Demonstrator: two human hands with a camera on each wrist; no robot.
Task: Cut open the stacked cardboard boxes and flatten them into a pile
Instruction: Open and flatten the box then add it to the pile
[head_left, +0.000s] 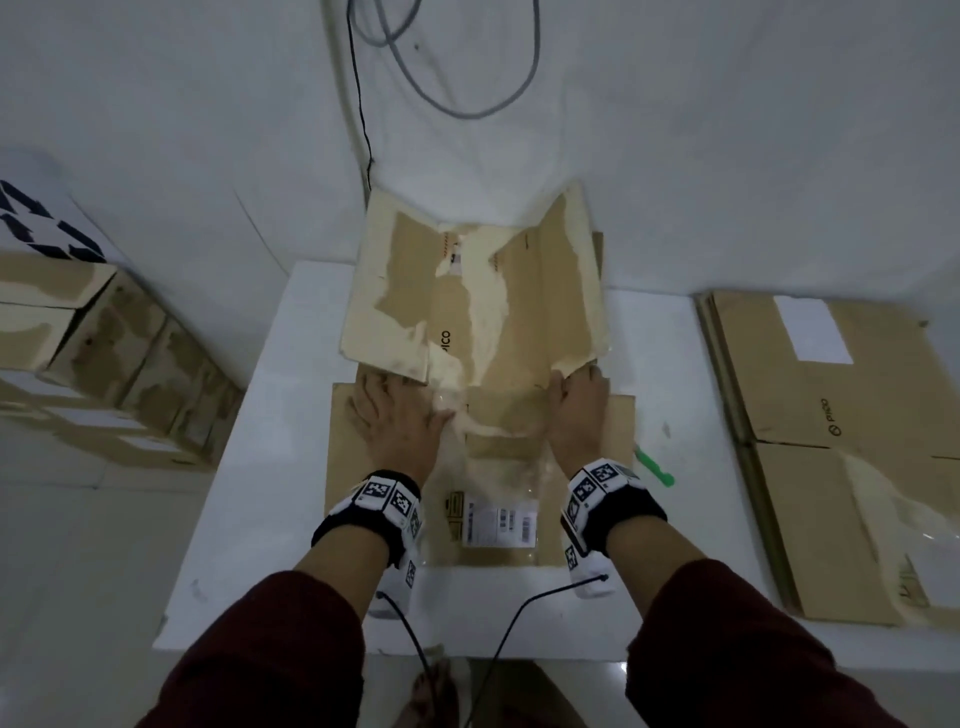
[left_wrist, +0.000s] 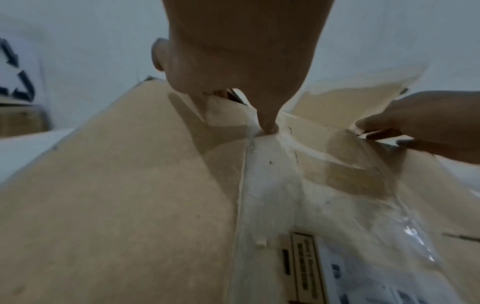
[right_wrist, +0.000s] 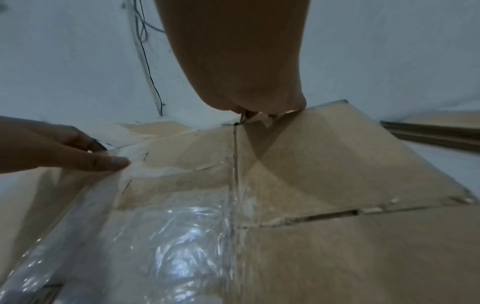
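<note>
left hand flat, pressing opened brown cardboard box | right hand gripping flap edge | flattened brown cardboard pile done | uncut brown cardboard box stack left

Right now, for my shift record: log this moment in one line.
step: flattening | left hand: pressing box | right hand: gripping flap | cutter: on table

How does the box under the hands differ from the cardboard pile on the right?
The box under the hands lies on the white table with its far flaps raised; the cardboard pile beside the table lies fully flat. The box is pressed by both hands; the pile is untouched. Both are brown, taped and Pico-marked.
</note>
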